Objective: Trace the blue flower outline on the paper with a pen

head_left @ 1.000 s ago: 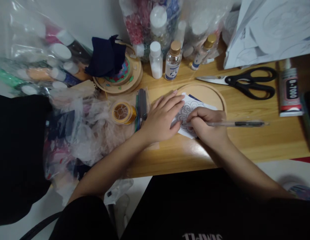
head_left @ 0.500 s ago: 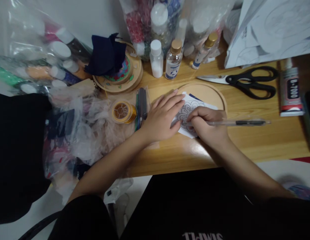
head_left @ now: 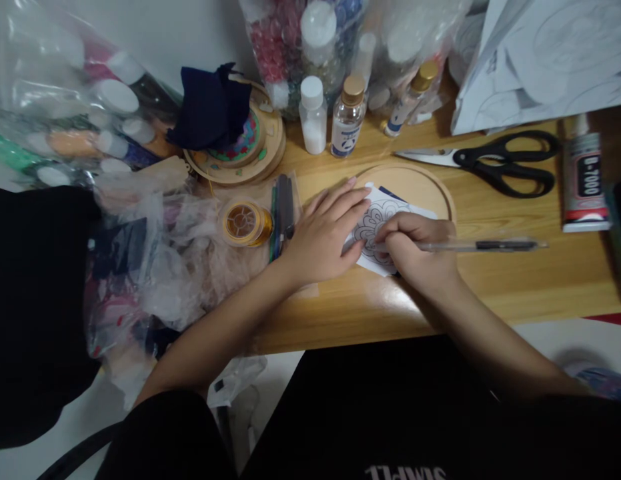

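Note:
A white paper (head_left: 377,217) with a scalloped line drawing lies over dark blue cloth on a round wooden piece (head_left: 430,187). My left hand (head_left: 325,237) rests flat with its fingers stretched out, the fingertips on the paper's left edge. My right hand (head_left: 420,250) is closed around a clear pen (head_left: 505,245), whose tip end points at the drawing; the tip itself is hidden by the fingers. The pen's back end sticks out to the right over the wooden table (head_left: 515,287).
Black-handled scissors (head_left: 505,163) and a glue tube (head_left: 585,180) lie to the right. Small bottles (head_left: 347,123) stand behind. On the left are a thread spool (head_left: 247,223), dark pens (head_left: 285,210), crumpled plastic bags (head_left: 175,267) and dark cloth (head_left: 213,107) on a round frame.
The pen's back end has shifted very slightly to the right. Both hands are in nearly the same place, and the camera view has moved a little.

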The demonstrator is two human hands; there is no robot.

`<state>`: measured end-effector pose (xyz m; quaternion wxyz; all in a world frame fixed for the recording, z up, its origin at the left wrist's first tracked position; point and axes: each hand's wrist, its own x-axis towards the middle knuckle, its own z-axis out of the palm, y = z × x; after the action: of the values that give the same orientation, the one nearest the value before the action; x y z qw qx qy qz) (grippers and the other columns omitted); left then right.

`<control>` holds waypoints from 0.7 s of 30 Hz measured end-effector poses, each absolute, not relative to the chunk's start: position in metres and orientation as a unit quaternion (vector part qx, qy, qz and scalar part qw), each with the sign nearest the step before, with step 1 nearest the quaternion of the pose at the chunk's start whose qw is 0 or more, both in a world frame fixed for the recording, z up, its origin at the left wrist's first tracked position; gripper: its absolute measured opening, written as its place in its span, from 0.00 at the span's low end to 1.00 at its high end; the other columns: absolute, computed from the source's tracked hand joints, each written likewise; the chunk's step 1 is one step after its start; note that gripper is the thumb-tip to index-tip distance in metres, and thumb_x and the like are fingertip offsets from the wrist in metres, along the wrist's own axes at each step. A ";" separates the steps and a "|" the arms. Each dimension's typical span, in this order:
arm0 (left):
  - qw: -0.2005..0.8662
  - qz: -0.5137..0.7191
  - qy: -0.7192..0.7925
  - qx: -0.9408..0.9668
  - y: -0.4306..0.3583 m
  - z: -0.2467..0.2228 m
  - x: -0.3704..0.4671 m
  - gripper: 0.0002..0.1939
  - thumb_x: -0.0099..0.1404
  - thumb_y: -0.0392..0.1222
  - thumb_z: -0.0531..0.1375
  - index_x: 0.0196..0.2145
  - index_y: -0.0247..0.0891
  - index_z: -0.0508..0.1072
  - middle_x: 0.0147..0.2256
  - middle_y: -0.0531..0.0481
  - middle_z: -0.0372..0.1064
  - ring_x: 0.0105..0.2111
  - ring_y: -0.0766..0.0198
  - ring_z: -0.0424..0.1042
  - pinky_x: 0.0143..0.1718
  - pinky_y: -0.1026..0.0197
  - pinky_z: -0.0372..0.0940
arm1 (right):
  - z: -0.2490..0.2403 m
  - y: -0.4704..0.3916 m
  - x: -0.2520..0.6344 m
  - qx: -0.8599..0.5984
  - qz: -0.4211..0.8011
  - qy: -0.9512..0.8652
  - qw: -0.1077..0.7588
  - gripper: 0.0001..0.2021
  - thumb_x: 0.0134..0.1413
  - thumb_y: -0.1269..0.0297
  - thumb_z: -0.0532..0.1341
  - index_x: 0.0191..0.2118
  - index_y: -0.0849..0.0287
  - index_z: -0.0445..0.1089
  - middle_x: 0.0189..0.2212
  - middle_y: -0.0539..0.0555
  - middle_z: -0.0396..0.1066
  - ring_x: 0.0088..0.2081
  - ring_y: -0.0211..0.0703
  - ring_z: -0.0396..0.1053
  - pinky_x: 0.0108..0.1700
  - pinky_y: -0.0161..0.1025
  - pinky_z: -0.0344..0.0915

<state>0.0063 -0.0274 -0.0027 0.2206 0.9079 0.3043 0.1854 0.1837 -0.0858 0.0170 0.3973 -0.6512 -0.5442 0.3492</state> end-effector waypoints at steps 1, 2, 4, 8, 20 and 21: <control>0.218 0.187 0.303 0.909 -0.027 -0.003 0.006 0.25 0.65 0.36 0.58 0.60 0.33 0.68 0.66 0.39 0.63 0.71 0.46 0.56 0.69 0.41 0.55 | 0.017 -0.086 0.184 -0.650 0.351 -0.544 0.397 0.08 0.44 0.69 0.56 0.19 0.55 0.67 0.14 0.47 0.65 0.19 0.36 0.61 0.25 0.37 0.58; 0.214 0.187 0.302 0.910 -0.027 -0.002 0.006 0.25 0.65 0.36 0.58 0.60 0.32 0.68 0.66 0.39 0.64 0.70 0.45 0.56 0.69 0.41 0.55 | 0.017 -0.086 0.184 -0.651 0.353 -0.543 0.396 0.08 0.44 0.69 0.57 0.19 0.56 0.67 0.14 0.47 0.65 0.20 0.36 0.61 0.25 0.37 0.58; 0.213 0.186 0.300 0.911 -0.027 -0.002 0.006 0.25 0.65 0.36 0.57 0.60 0.31 0.68 0.66 0.37 0.64 0.70 0.45 0.57 0.69 0.41 0.55 | 0.017 -0.086 0.184 -0.651 0.355 -0.542 0.396 0.08 0.44 0.70 0.57 0.19 0.56 0.67 0.15 0.47 0.65 0.20 0.36 0.61 0.26 0.37 0.58; 0.220 0.181 0.305 0.909 -0.028 -0.002 0.006 0.26 0.65 0.36 0.58 0.60 0.33 0.68 0.66 0.39 0.63 0.71 0.46 0.56 0.69 0.41 0.54 | 0.016 -0.087 0.184 -0.647 0.358 -0.542 0.400 0.08 0.44 0.71 0.57 0.19 0.56 0.67 0.15 0.47 0.65 0.20 0.36 0.61 0.26 0.38 0.58; 0.194 0.195 0.296 0.915 -0.028 -0.004 0.006 0.25 0.65 0.36 0.57 0.59 0.30 0.69 0.65 0.38 0.65 0.70 0.45 0.58 0.68 0.42 0.56 | 0.015 -0.086 0.183 -0.644 0.365 -0.539 0.402 0.08 0.44 0.70 0.56 0.19 0.56 0.67 0.15 0.47 0.66 0.20 0.36 0.62 0.26 0.38 0.57; 0.194 0.194 0.298 0.914 -0.028 -0.004 0.006 0.25 0.65 0.36 0.57 0.59 0.31 0.69 0.65 0.39 0.65 0.70 0.45 0.58 0.68 0.42 0.56 | 0.016 -0.085 0.183 -0.644 0.364 -0.540 0.402 0.08 0.44 0.69 0.56 0.18 0.56 0.67 0.15 0.47 0.66 0.20 0.36 0.62 0.26 0.38 0.57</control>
<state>0.0061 -0.0278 -0.0043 0.1942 0.9144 0.2976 0.1939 0.1829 -0.0853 0.0157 0.4021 -0.6438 -0.5399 0.3639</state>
